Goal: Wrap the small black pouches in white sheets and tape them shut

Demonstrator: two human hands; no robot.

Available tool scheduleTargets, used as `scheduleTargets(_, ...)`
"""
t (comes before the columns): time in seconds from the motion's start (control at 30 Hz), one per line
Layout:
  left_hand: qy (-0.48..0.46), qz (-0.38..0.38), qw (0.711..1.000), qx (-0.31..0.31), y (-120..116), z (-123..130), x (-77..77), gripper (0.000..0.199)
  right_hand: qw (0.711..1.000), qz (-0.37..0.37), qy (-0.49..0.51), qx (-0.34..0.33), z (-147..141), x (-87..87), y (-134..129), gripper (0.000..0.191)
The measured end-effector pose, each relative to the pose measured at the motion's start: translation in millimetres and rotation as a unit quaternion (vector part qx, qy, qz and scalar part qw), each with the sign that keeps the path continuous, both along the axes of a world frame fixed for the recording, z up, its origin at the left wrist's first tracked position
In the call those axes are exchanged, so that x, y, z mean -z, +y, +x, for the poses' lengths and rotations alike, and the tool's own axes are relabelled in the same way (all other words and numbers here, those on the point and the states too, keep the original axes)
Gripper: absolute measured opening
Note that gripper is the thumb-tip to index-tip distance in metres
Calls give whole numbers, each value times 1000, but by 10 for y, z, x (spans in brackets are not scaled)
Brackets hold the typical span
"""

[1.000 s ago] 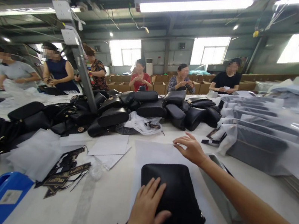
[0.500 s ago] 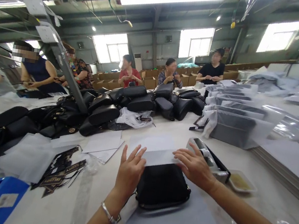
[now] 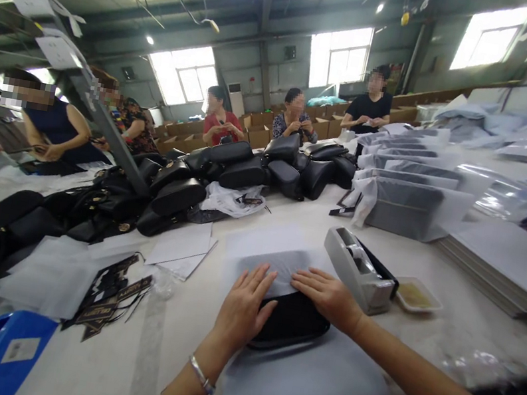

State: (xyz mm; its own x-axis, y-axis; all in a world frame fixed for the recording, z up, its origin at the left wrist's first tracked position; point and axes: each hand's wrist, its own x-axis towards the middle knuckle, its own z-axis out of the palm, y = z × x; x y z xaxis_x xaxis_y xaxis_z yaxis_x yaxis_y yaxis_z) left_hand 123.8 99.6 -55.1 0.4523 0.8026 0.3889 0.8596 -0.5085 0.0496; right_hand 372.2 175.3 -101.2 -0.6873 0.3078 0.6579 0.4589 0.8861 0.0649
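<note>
A black handbag [image 3: 295, 324] lies on a translucent white wrapping sheet [image 3: 307, 387] in front of me. The sheet's far part is folded over the bag's far side. My left hand [image 3: 246, 302] rests flat on the bag and sheet, fingers outstretched and thumb apart. From the right, my right hand [image 3: 328, 296] presses down on the sheet's folded edge with its fingers extended. Both palms face down, and they cover parts of the bag. Just beyond my right hand stands a grey tape dispenser [image 3: 359, 271].
Black handbags [image 3: 177, 196] are heaped across the table. Wrapped bags [image 3: 406, 204] stand in a row at right, near stacked boards [image 3: 509, 266]. A shallow dish [image 3: 416, 295] sits by the dispenser. Hang tags [image 3: 112, 300] and a blue dispenser [image 3: 5, 350] lie left. Several people work beyond.
Both hands have come down onto the bag, laying the sheet's far part over it. My left hand has turned palm down. Another person's hand at the right edge has left the view.
</note>
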Motion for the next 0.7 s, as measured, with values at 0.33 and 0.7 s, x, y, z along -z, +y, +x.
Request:
scheduleTargets(0.33,23,-37,999,-5,-137,134,330,51,966,-256,12,-23,392,-139,-771,26)
scheduleTargets(0.7,-2,-37,999,-11,-147,157,349,49,930,-357,-84,-27,512,208,-1319,21)
